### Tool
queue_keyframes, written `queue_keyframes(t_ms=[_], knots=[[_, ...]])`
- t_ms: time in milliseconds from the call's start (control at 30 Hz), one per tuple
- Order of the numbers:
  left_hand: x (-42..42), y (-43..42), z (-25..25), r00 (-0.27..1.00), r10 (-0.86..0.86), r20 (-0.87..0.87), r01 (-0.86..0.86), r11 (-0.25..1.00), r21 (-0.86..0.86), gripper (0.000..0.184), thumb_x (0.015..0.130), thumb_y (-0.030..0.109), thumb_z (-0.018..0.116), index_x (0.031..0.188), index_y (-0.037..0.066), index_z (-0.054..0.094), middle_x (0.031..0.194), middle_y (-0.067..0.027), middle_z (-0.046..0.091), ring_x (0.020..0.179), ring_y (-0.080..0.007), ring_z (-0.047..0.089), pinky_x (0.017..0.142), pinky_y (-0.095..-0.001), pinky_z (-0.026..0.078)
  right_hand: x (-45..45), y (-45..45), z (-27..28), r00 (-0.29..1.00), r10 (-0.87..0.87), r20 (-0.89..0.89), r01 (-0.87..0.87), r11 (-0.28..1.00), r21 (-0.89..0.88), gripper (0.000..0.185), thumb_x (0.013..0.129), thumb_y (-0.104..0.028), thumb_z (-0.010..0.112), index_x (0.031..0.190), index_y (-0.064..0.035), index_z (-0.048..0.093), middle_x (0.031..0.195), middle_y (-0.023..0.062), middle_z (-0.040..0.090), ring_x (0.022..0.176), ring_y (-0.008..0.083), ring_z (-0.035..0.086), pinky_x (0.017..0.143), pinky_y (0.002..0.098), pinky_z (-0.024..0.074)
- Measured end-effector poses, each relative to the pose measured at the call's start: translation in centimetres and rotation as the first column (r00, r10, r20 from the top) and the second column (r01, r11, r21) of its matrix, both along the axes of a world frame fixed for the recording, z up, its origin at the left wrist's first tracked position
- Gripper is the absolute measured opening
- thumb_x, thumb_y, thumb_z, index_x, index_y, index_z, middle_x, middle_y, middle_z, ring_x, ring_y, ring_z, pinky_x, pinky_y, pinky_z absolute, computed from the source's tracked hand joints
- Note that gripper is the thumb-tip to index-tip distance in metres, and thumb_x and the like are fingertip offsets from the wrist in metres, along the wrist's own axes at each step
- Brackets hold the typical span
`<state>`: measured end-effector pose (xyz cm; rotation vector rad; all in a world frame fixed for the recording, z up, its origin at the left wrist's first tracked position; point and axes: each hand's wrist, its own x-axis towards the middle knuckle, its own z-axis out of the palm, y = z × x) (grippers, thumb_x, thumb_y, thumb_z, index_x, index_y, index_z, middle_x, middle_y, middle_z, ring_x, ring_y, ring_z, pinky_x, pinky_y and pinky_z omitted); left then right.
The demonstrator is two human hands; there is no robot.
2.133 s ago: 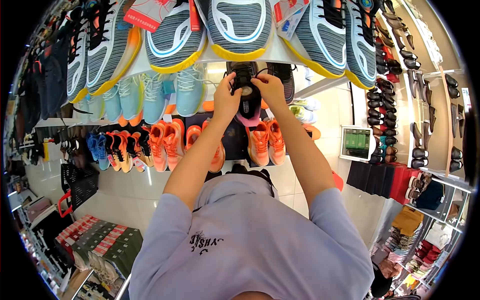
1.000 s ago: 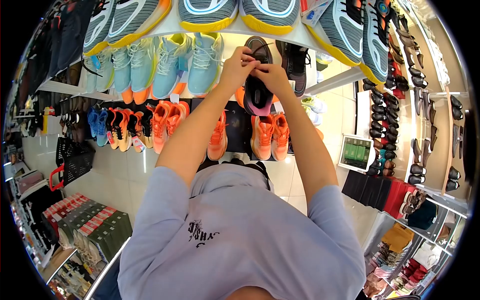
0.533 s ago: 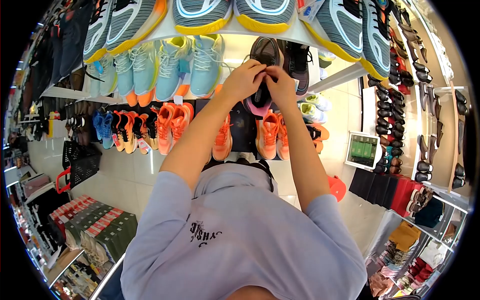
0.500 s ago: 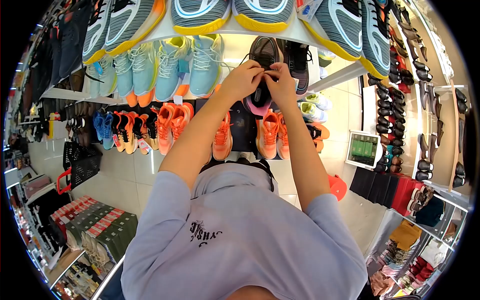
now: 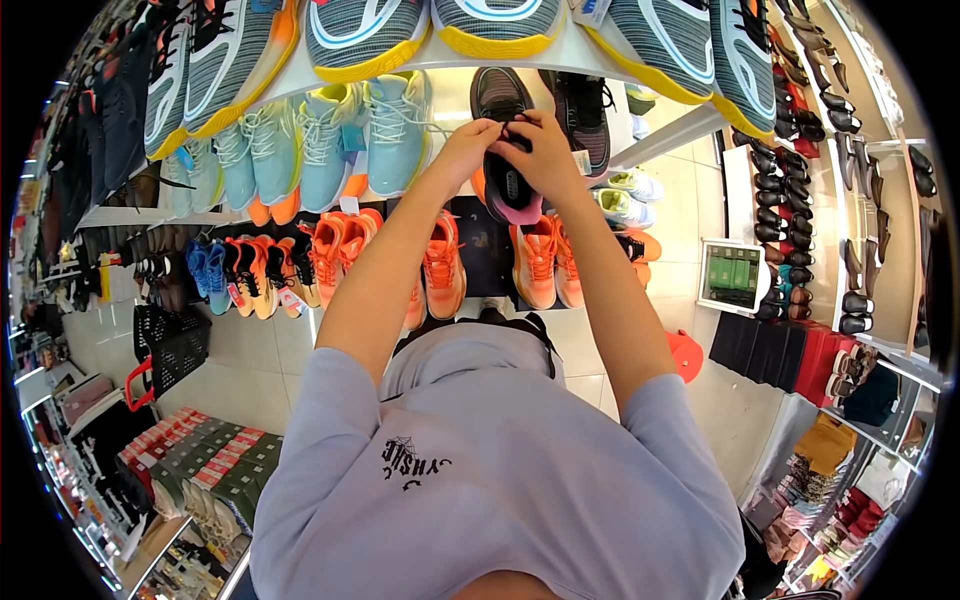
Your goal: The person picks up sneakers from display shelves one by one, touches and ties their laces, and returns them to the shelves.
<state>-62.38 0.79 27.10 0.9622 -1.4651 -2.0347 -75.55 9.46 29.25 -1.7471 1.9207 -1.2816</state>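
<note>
A dark sneaker [image 5: 497, 90] with a pink heel lining rests on the shelf in front of me, its toe pointing away. My left hand [image 5: 468, 152] is at the left side of its lacing, thumb and finger pinched on a shoelace. My right hand [image 5: 540, 158] reaches over the tongue and opening from the right, fingers closed at the laces, partly hiding them. The lace ends between the fingers are too small to make out clearly. Just right of it stands a second dark sneaker [image 5: 588, 120] with black laces. Light blue sneakers [image 5: 398, 135] stand to the left.
Grey sneakers with yellow soles [image 5: 497, 35] line the upper shelf [image 5: 450, 57] above my hands. Orange sneakers [image 5: 443, 265] sit lower down. A black basket [image 5: 172, 345] stands on the floor at left, a red round stool [image 5: 684, 356] at right. Shoe racks [image 5: 840, 200] run along the right.
Both hands and the dark sneaker appear shifted slightly left as the view moves. My right hand has turned further over the shoe's opening, and the fingertips sit a little farther apart.
</note>
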Motion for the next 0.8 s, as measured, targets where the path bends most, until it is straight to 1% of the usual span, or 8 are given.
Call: queue_keyframes(t_ms=[300, 333, 400, 433, 567, 667, 733, 800], knots=[[1.4, -1.2, -2.5, 0.932, 0.251, 0.26, -0.027, 0.766, -0.643, 0.025, 0.088, 0.023, 0.058, 0.094, 0.0, 0.067, 0.09, -0.017, 0.065, 0.081, -0.0258, 0.062, 0.072, -0.0332, 0.046, -4.6, 0.3, -0.1, 0.891, 0.0, 0.453, -0.086, 0.982, 0.168, 0.031, 0.079, -0.017, 0.069, 0.105, -0.0028, 0.065, 0.115, 0.0165, 0.06, 0.104, 0.0299, 0.059, 0.091, 0.0391, 0.0469], [1.8, -1.4, -2.9, 0.933, 0.26, 0.25, -0.041, 0.767, -0.641, 0.025, 0.088, 0.023, 0.058, 0.094, 0.0, 0.067, 0.09, -0.017, 0.065, 0.081, -0.0258, 0.062, 0.072, -0.0332, 0.046, -6.4, 0.8, 0.1, 0.737, 0.004, 0.676, -0.18, 0.965, 0.19, 0.033, 0.084, -0.019, 0.064, 0.113, -0.0034, 0.062, 0.118, 0.0155, 0.059, 0.109, 0.0302, 0.056, 0.096, 0.042, 0.0451], [2.8, -1.5, -3.9, 0.923, 0.251, 0.292, -0.032, 0.806, -0.592, 0.026, 0.087, 0.023, 0.058, 0.095, -0.001, 0.066, 0.087, -0.0176, 0.064, 0.08, -0.0272, 0.062, 0.07, -0.0348, 0.046, -8.8, 2.7, 2.8, -0.261, 0.073, 0.963, -0.182, 0.976, -0.123, 0.035, 0.092, -0.026, 0.05, 0.118, -0.0026, 0.054, 0.122, 0.0137, 0.055, 0.119, 0.0329, 0.048, 0.105, 0.0515, 0.0361], [3.0, -1.3, -4.0, 0.932, 0.284, 0.226, -0.085, 0.778, -0.623, 0.026, 0.087, 0.022, 0.059, 0.095, -0.002, 0.065, 0.086, -0.0174, 0.063, 0.082, -0.0277, 0.062, 0.069, -0.0349, 0.046, -7.3, 3.0, 5.5, -0.291, 0.051, 0.955, 0.276, 0.96, 0.033, 0.038, 0.096, -0.03, 0.04, 0.122, -0.0034, 0.046, 0.13, 0.0158, 0.047, 0.127, 0.0359, 0.039, 0.107, 0.0568, 0.0295], [2.5, -0.5, -3.8, 0.913, 0.359, 0.192, -0.186, 0.788, -0.587, 0.025, 0.086, 0.022, 0.06, 0.094, -0.001, 0.065, 0.087, -0.0183, 0.063, 0.083, -0.0289, 0.062, 0.069, -0.0352, 0.047, -8.6, 3.8, 0.3, -0.118, -0.271, 0.955, 0.157, 0.945, 0.287, 0.038, 0.095, -0.032, 0.047, 0.12, -0.0037, 0.046, 0.121, 0.0169, 0.05, 0.12, 0.0335, 0.047, 0.101, 0.0479, 0.0395], [2.3, -0.4, -5.7, 0.909, 0.416, 0.028, -0.278, 0.655, -0.703, 0.025, 0.085, 0.022, 0.062, 0.094, -0.001, 0.065, 0.086, -0.0179, 0.063, 0.083, -0.0291, 0.062, 0.072, -0.0362, 0.047, -6.1, 2.6, -2.4, 0.498, -0.396, 0.772, 0.181, 0.918, 0.354, 0.05, 0.088, -0.039, 0.059, 0.119, -0.001, 0.054, 0.105, 0.0134, 0.061, 0.086, 0.023, 0.062, 0.075, 0.0332, 0.0484], [2.3, -0.4, -6.1, 0.761, 0.646, -0.063, -0.273, 0.23, -0.934, 0.026, 0.084, 0.023, 0.064, 0.093, -0.002, 0.065, 0.082, -0.0171, 0.063, 0.077, -0.0318, 0.061, 0.072, -0.039, 0.048, -5.5, 0.7, -2.1, 0.668, -0.41, 0.621, 0.124, 0.884, 0.45, 0.046, 0.085, -0.039, 0.062, 0.108, 0.0003, 0.06, 0.094, 0.0116, 0.063, 0.079, 0.0206, 0.062, 0.071, 0.031, 0.047], [2.0, -0.5, -5.5, 0.729, 0.66, 0.184, -0.389, 0.62, -0.682, 0.025, 0.084, 0.022, 0.065, 0.091, -0.002, 0.064, 0.08, -0.0144, 0.063, 0.073, -0.0305, 0.06, 0.072, -0.0397, 0.049, -5.2, -1.3, -1.5, 0.812, -0.381, 0.443, 0.092, 0.832, 0.547, 0.043, 0.083, -0.04, 0.064, 0.096, 0.0016, 0.066, 0.082, 0.0098, 0.066, 0.072, 0.0181, 0.061, 0.067, 0.0289, 0.0456]])
